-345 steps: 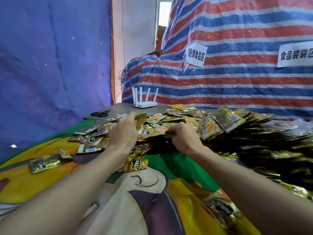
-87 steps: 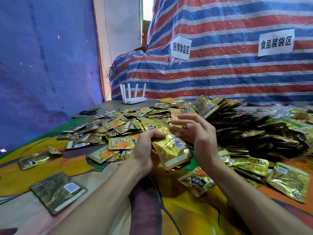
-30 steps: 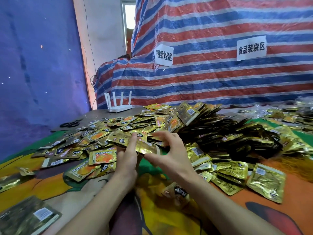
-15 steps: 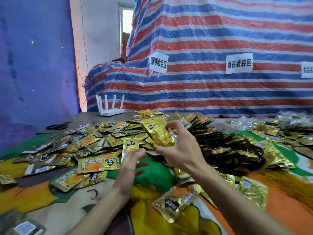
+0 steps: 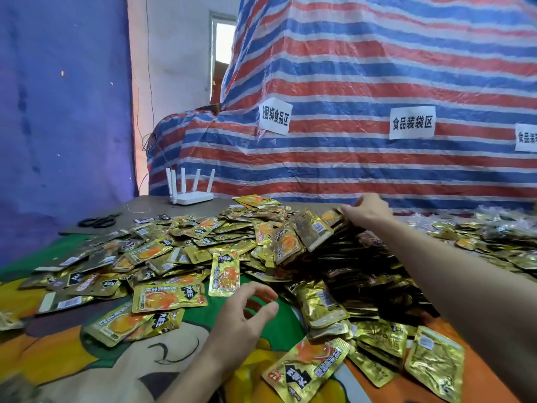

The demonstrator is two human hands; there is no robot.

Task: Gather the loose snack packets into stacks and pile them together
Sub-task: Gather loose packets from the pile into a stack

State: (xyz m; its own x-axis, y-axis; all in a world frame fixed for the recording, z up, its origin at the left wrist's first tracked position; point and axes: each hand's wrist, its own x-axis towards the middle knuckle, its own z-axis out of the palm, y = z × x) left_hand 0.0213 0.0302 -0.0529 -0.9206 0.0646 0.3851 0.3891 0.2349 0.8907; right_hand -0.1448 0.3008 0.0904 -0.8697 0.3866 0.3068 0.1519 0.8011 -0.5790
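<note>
The left hand (image 5: pixel 242 312) hovers low in the centre of the frame, fingers spread and loosely bent, holding nothing. The right hand (image 5: pixel 367 212) reaches far up and to the right, its fingers laid on the top of the pile (image 5: pixel 363 269). From this angle I cannot tell whether it pinches a packet there or only presses the top ones down.

The pile is a slumped mass of stacked packs right of centre, dark edges facing the camera. The loose packets (image 5: pixel 162 251) spread across the centre left of the frame, lying flat and overlapping at all angles on the cloth (image 5: pixel 174 362). More lie at the lower right and the far right.

The coming move likely turns on one packet (image 5: pixel 225 271). It lies just beyond the left fingertips, face up, with its long axis running up the frame, away from the person. The left hand is much the nearer to it, and the right hand is well apart from it, busy on the pile. A forward reach by the left hand would meet its short lower edge first. From there the pile lies to the right.

A router (image 5: pixel 190 196) and scissors (image 5: pixel 97 221) sit at the back left, in front of a striped tarp (image 5: pixel 377 82).
</note>
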